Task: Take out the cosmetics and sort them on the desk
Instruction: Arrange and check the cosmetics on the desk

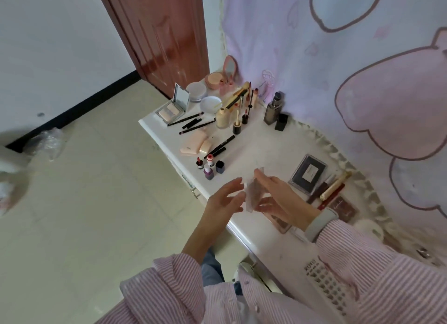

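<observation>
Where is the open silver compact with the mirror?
In the head view, the open silver compact with a mirror sits at the white desk's far left corner, beside a round white jar and black pencils.

"xuyli"-like print tops the white card [324,285].

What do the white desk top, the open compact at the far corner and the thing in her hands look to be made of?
Desk top: smooth, glossy white, probably lacquered board or laminate.
Open compact: silvery case, likely metallised plastic, with a mirrored lid.
Item between the hands: blurred; looks like clear plastic with darker contents, uncertain.
</observation>
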